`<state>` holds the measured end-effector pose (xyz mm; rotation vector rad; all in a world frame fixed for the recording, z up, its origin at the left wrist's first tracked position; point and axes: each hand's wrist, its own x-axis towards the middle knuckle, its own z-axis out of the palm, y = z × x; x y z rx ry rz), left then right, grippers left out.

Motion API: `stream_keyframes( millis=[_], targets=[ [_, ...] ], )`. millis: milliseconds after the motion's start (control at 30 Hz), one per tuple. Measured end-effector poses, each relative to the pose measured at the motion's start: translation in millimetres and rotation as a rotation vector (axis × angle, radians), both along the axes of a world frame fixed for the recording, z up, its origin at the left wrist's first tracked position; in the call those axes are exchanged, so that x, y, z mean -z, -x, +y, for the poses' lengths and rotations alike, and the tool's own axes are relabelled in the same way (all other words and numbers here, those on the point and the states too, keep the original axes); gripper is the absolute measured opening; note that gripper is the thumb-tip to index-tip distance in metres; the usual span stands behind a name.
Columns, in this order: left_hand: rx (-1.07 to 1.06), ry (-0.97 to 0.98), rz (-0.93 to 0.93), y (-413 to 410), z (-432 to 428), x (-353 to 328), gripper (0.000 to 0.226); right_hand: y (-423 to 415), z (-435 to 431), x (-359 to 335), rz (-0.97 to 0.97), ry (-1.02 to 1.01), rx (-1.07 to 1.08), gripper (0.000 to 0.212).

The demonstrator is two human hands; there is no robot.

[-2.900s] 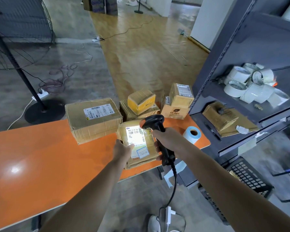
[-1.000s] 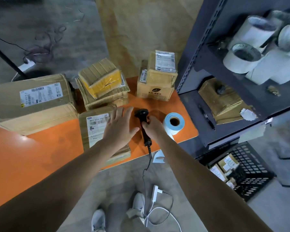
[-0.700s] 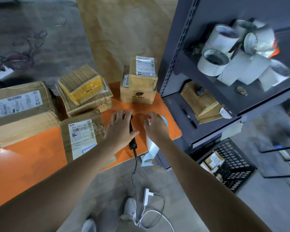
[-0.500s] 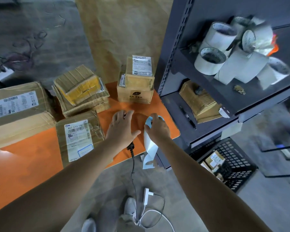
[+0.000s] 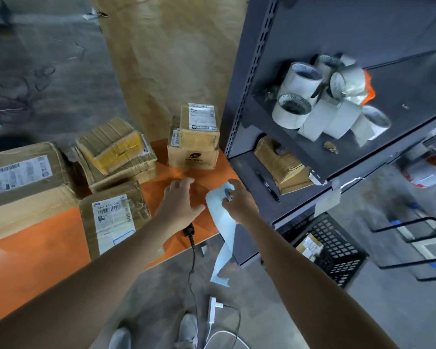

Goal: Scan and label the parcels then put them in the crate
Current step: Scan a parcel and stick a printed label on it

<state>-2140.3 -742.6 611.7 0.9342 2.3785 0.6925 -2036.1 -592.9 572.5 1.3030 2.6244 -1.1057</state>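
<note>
One parcel [image 5: 113, 217], label reading 862-E14-00, lies just left of left hand [image 5: 179, 202], fingers spread over scanner [image 5: 188, 226]; right hand [image 5: 239, 205] pinches blue label roll [image 5: 220, 197] further right.

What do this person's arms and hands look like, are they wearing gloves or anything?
The left arm and right arm are bare as far as the picture shows, no sleeves in view. The left hand and right hand wear no gloves. No watch, bracelet or ring shows, though the wrists are blurred.

Bare forearms [image 5: 106, 280] lead to the left hand [image 5: 178, 205] and right hand [image 5: 239, 204]. Grey sneakers [image 5: 186, 331] show on the floor below the orange table [image 5: 35, 260].
</note>
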Motion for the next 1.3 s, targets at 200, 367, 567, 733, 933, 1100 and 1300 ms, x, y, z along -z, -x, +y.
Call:
stream_keyframes(
  millis=[200, 367, 567, 733, 933, 1100, 1300],
  targets=[
    [-0.196, -0.166, -0.386, 9, 6, -7, 0.06, -17, -18, -32, 0.292, 0.219, 0.132, 0.054],
    [-0.261, -0.379, -0.744, 10, 6, -25, 0.041, -24, -36, -49, 0.481, 0.356, 0.148, 0.056],
    [-0.129, -0.453, -0.68, 12, -1, -35, 0.069, -25, -43, -58, 0.518, 0.366, 0.128, 0.055],
    [-0.007, -0.441, -0.441, 18, -11, -32, 0.079, -19, -44, -72, 0.555, 0.253, 0.177, 0.033],
    [0.053, -0.484, -0.367, 20, -18, -26, 0.075, -11, -48, -87, 0.443, 0.018, 0.11, 0.022],
    [0.047, -0.496, -0.333, 18, -19, -28, 0.074, -11, -50, -93, 0.427, -0.093, 0.11, 0.019],
    [0.071, -0.514, -0.281, 14, -16, -31, 0.072, -11, -47, -97, 0.416, -0.143, 0.126, 0.017]
  ],
)
